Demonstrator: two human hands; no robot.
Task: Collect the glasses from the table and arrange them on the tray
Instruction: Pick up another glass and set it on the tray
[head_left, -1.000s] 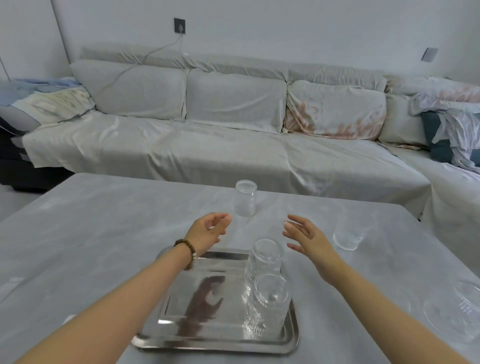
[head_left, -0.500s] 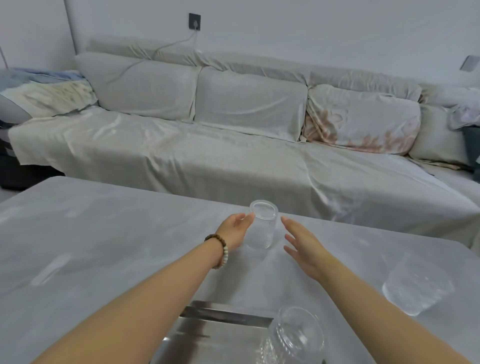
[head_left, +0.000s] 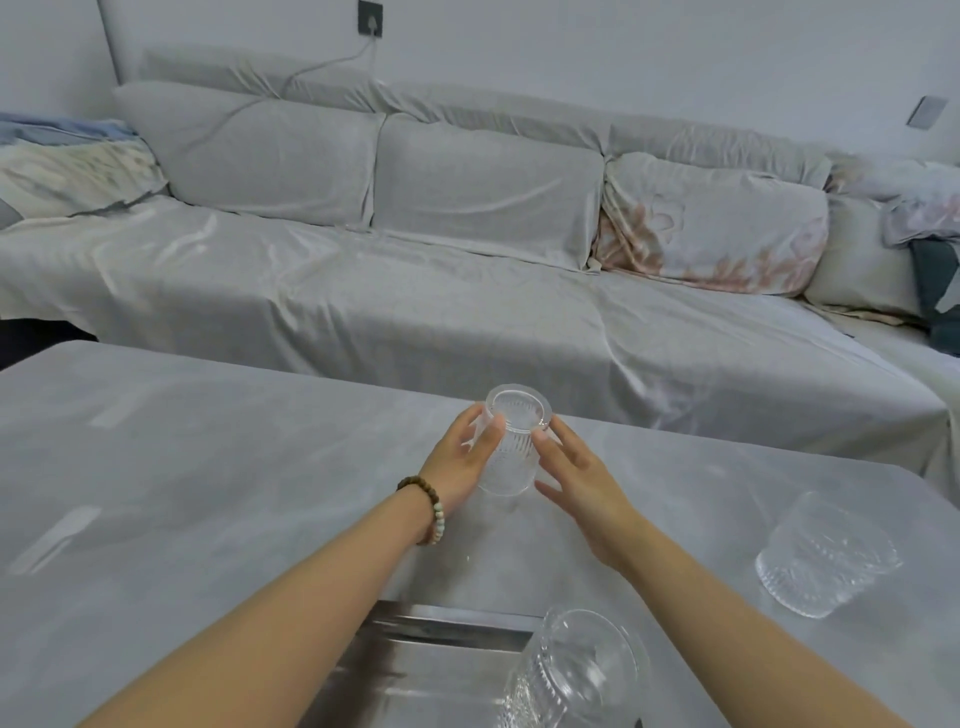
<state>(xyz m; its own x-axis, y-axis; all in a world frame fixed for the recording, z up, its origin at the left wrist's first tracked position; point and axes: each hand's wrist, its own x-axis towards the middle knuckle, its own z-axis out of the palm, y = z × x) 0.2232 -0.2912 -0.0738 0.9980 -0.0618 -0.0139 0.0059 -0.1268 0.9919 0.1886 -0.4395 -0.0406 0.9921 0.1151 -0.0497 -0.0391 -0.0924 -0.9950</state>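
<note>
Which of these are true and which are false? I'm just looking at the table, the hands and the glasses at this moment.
1. Both hands are at the same glass. True: the left hand and right hand flank the far glass from either side.
2. The far glass is on the tray. False: it stands on the table, beyond the tray.
3. A beaded bracelet is on the right wrist. False: the bracelet is on the left wrist.
4. Another glass stands on the table by the right forearm. True.
5. The tray holds no glass. False: a glass stands at its right side.
</note>
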